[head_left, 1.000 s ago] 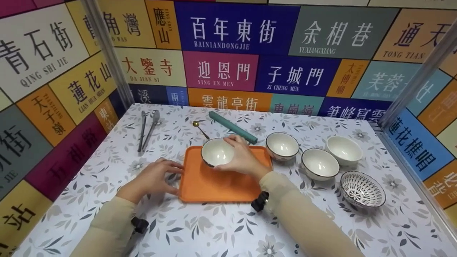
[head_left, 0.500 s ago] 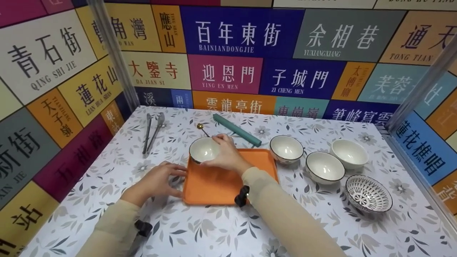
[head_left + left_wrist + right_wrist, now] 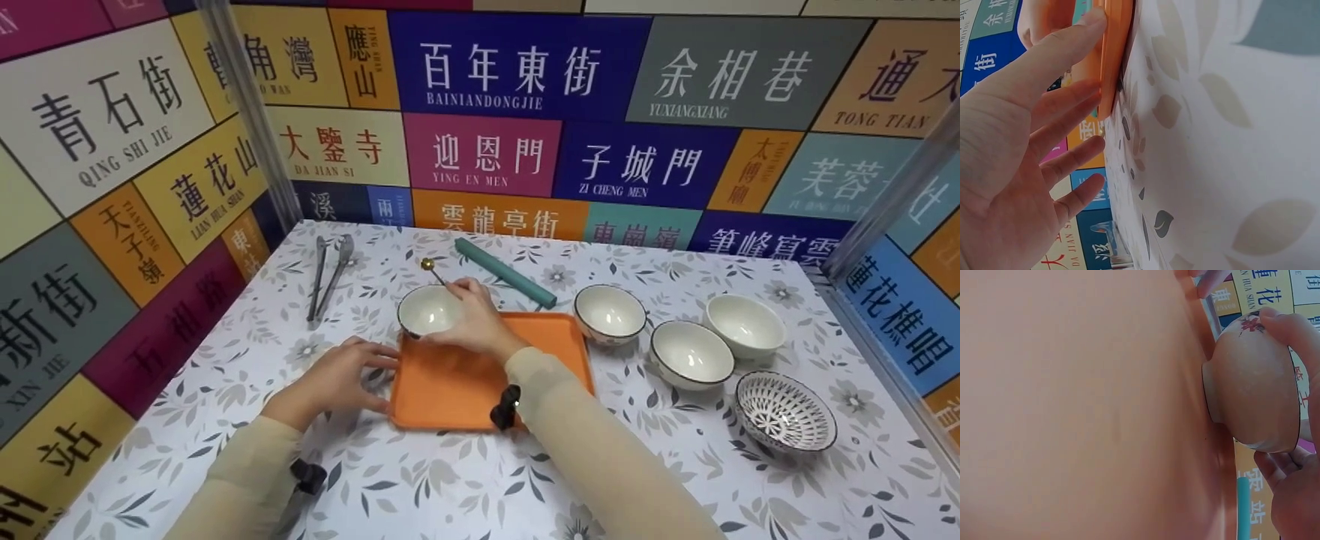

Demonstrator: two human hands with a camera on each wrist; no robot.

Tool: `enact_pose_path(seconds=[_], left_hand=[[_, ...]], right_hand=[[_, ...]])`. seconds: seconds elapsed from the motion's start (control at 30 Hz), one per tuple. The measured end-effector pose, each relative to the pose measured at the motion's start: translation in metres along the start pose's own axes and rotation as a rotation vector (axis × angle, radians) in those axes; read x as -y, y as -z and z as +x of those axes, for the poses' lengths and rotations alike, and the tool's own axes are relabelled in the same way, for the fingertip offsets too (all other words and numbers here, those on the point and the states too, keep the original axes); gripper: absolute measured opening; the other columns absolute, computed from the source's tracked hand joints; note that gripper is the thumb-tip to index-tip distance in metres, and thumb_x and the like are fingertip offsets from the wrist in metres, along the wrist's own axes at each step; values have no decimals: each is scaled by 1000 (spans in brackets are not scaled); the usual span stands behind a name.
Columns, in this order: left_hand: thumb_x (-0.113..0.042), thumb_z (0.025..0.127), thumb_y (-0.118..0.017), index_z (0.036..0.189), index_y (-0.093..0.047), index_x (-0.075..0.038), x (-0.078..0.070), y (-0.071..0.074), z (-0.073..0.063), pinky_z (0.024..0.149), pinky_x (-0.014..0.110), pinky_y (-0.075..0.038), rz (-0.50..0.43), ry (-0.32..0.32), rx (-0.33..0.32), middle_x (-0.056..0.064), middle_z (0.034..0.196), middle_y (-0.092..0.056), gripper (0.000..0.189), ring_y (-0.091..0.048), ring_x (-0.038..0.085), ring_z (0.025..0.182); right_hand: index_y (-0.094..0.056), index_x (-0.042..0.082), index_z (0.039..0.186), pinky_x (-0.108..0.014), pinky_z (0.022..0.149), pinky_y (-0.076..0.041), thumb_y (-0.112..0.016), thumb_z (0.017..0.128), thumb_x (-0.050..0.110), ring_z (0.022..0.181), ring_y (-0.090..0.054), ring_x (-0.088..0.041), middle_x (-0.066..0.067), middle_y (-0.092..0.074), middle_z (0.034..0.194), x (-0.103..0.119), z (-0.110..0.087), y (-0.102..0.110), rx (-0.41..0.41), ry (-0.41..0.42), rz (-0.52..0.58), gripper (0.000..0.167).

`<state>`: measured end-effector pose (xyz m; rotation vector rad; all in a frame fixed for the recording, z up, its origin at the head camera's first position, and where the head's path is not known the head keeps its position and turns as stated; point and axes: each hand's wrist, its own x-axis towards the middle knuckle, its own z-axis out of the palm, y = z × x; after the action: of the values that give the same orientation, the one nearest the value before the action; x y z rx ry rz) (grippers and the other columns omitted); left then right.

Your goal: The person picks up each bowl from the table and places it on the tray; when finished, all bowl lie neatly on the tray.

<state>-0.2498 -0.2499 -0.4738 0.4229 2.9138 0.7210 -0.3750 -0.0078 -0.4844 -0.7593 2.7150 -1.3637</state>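
My right hand (image 3: 480, 322) grips a white bowl (image 3: 427, 311) with a dark rim, its thumb on the near side and fingers at the far side. The bowl is over the back left corner of an orange tray (image 3: 487, 394). In the right wrist view, the bowl (image 3: 1258, 385) shows a red flower on its side, and its foot is right at the tray surface. My left hand (image 3: 334, 382) touches the tray's left edge with its thumb and fingertips. The left wrist view shows these fingers fairly straight against the orange rim (image 3: 1116, 50).
Right of the tray stand three plain white bowls (image 3: 610, 313) and a bowl with a black pattern (image 3: 785, 411). A green rod (image 3: 506, 274) and a gold-ended spoon-like utensil (image 3: 429, 265) lie behind the tray. Metal tongs (image 3: 328, 277) lie at the back left.
My right hand has moved the bowl left and slightly back over the tray, to its back left corner. My left hand stays at the tray's left edge.
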Motion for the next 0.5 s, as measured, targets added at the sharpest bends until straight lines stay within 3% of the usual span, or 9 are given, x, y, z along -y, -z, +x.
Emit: enact_pose_path(seconds=[0.5], left_hand=[[-38, 64, -98, 130, -73, -24, 1, -1, 1, 115, 51, -43, -11, 0, -7, -8, 141, -63, 71, -53, 24, 132]], right_hand=[[-41, 13, 159, -46, 121, -39, -96, 56, 62, 143, -41, -27, -8, -38, 157, -1, -2, 1, 46, -28, -21, 127]])
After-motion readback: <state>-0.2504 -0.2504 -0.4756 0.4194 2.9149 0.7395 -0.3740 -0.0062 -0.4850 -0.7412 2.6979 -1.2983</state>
